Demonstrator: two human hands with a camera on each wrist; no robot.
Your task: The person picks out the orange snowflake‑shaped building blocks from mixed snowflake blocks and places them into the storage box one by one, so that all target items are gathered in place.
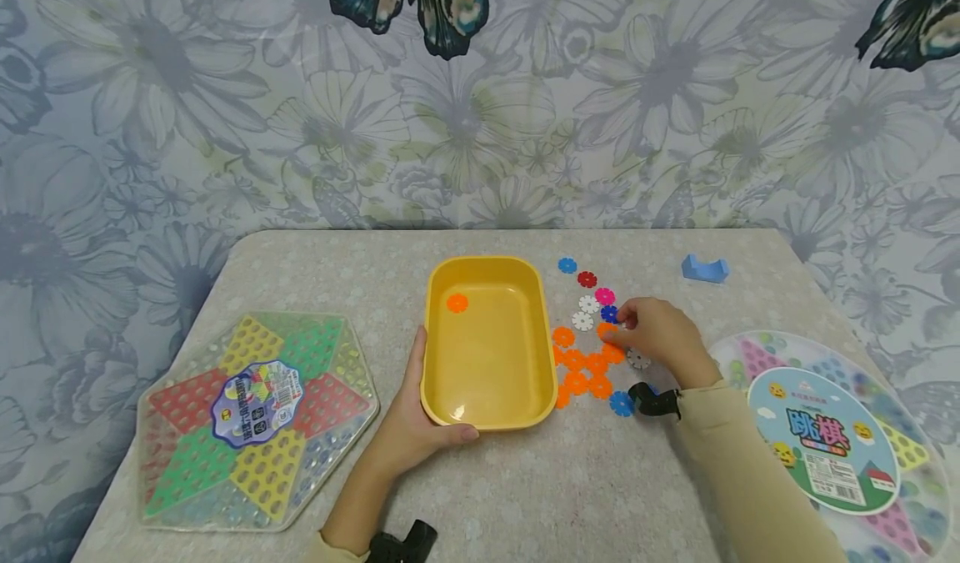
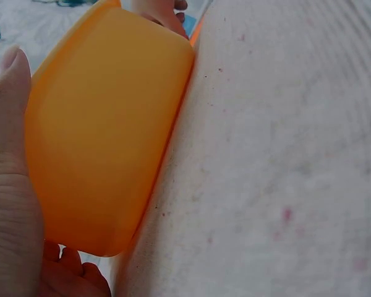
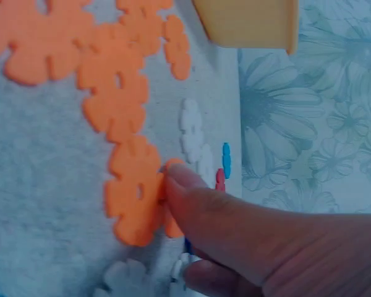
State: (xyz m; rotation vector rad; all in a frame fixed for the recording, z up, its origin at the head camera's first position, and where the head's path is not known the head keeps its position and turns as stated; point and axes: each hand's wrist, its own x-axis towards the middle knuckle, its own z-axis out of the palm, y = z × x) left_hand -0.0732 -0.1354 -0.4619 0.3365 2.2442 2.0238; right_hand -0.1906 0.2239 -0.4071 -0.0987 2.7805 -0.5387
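My left hand (image 1: pixel 431 425) grips the yellow plastic basin (image 1: pixel 487 417) at its near left corner, the thumb along the front rim and the fingers on the side. One orange flower-shaped disc (image 1: pixel 457 303) lies inside it. To the basin's right, several orange notched discs (image 1: pixel 575 360) lie spread on the table. My right hand (image 1: pixel 660 338) is at the upper right of this group, its thumb and a finger pinching an orange disc (image 3: pixel 173 226). Another orange disc (image 3: pixel 136 195) lies beside the fingertips. In the right wrist view the index finger is mostly hidden behind the thumb.
Blue (image 1: pixel 567 265), red (image 1: pixel 587 279), pink (image 1: pixel 604 296) and white discs (image 1: pixel 582 321) lie behind the orange group. A star-patterned game box (image 1: pixel 258 421) lies left, a round game box (image 1: pixel 825 438) right. A light-blue plastic piece (image 1: pixel 705 268) sits at the back right.
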